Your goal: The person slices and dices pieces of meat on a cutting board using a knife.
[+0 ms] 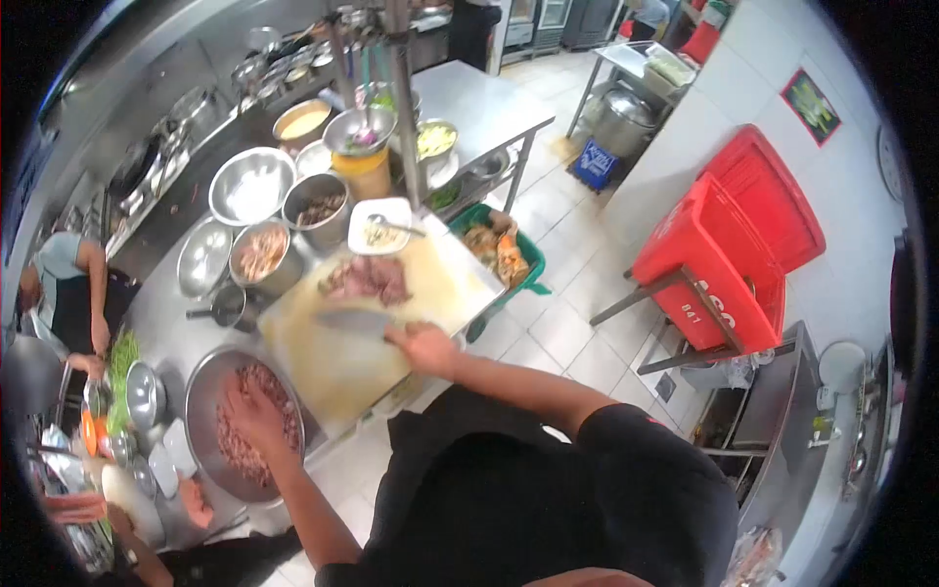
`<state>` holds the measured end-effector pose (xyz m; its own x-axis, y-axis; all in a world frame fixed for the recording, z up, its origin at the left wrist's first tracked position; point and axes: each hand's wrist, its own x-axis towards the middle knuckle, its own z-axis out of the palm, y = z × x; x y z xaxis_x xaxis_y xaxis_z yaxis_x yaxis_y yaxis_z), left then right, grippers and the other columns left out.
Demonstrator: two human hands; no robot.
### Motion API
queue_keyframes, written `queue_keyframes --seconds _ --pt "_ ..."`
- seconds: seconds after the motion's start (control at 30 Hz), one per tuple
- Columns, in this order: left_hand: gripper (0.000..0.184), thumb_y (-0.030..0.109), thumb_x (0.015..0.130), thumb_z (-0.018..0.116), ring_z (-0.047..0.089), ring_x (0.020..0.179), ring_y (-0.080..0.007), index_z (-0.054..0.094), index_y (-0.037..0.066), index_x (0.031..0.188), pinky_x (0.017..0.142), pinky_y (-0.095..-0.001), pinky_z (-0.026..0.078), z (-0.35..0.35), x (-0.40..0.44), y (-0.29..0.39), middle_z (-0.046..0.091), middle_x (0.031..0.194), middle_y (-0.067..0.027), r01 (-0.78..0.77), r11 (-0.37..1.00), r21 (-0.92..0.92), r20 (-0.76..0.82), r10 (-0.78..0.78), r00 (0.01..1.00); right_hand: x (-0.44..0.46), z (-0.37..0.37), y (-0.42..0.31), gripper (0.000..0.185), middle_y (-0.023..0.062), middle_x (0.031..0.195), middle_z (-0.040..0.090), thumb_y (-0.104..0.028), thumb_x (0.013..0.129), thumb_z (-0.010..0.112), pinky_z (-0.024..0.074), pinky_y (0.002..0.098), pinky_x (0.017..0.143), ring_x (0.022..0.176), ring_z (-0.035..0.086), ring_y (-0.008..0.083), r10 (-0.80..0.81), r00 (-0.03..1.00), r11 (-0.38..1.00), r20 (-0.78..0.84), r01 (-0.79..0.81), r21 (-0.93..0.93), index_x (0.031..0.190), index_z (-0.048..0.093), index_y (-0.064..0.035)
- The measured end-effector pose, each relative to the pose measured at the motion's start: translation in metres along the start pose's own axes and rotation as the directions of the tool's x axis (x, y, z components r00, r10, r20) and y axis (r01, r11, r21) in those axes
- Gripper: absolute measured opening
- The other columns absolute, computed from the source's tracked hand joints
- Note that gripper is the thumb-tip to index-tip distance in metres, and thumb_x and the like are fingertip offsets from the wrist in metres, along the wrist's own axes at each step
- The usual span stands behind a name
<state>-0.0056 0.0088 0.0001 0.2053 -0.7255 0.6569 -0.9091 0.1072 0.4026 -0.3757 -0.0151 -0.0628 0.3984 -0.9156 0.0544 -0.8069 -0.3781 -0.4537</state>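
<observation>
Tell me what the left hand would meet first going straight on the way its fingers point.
The left hand would probably meet the inner wall of the round, silver metal bowl, perhaps pushing some chopped reddish meat ahead; depth is unclear.

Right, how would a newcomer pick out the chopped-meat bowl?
Find the yellowish cutting board. At its lower left in view sits a wide steel bowl. Unlike the smaller bowl further left, it holds chopped meat, with the left hand in it.
</observation>
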Motion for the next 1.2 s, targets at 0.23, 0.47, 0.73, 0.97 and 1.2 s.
queue_keyframes --seconds 0.23,0.47,0.73,0.97,1.2 --pt "0.037 0.007 0.096 0.068 0.055 0.13 -0.0474 0.063 -0.006 0.131 0.113 -0.0544 0.043 0.055 -0.015 0.065 0.059 0.138 -0.0282 -0.109 0.988 -0.11 0.13 0.123 0.984 0.007 -0.009 0.038 0.047 0.0181 0.094 0.068 -0.021 0.089 0.07 0.0575 0.0509 0.075 0.083 0.071 0.0402 -0.188 0.967 0.982 -0.17 0.188 -0.014 0.135 0.062 -0.0104" --pt "0.038 0.008 0.095 0.066 0.057 0.129 -0.0469 0.063 -0.004 0.13 0.111 -0.0551 0.045 0.118 -0.07 0.068 0.061 0.136 -0.0281 -0.083 0.995 -0.05 0.23 0.092 0.969 -0.017 -0.042 0.058 0.045 0.0214 0.096 0.073 -0.022 0.094 0.065 0.0575 0.0565 0.074 0.083 0.072 0.044 0.024 0.997 0.99 0.068 -0.033 0.138 0.137 0.057 -0.0113" --pt "0.042 0.012 0.09 0.068 0.057 0.127 -0.0481 0.063 -0.003 0.129 0.111 -0.0558 0.045 0.163 -0.114 0.039 0.062 0.133 -0.0295 -0.063 0.995 0.078 0.21 0.045 0.977 -0.034 -0.076 0.074 0.05 0.0241 0.11 0.072 -0.021 0.1 0.062 0.0577 0.0568 0.077 0.093 0.072 0.0458 -0.04 0.999 0.951 0.037 0.027 0.307 0.148 0.049 -0.015" --pt "0.039 0.011 0.093 0.064 0.054 0.132 -0.0429 0.063 0.002 0.131 0.112 -0.052 0.044 0.149 -0.098 0.068 0.059 0.136 -0.0229 0.125 0.985 0.118 0.207 -0.148 0.967 -0.021 -0.106 0.07 0.061 0.0176 0.096 0.066 -0.014 0.098 0.066 0.0572 0.0509 0.068 0.077 0.068 0.0417 -0.263 0.95 0.899 -0.171 0.305 0.313 0.157 0.048 -0.017" --pt "0.039 0.012 0.096 0.062 0.056 0.128 -0.0437 0.063 0.0 0.133 0.112 -0.0508 0.045 0.147 -0.095 0.07 0.059 0.137 -0.0242 0.168 0.973 0.156 0.209 -0.198 0.958 -0.015 -0.053 0.104 0.066 0.0216 0.093 0.066 -0.021 0.102 0.06 0.0567 0.0563 0.068 0.073 0.068 0.0446 -0.223 0.962 0.964 0.157 0.193 0.184 0.163 0.038 -0.0304"
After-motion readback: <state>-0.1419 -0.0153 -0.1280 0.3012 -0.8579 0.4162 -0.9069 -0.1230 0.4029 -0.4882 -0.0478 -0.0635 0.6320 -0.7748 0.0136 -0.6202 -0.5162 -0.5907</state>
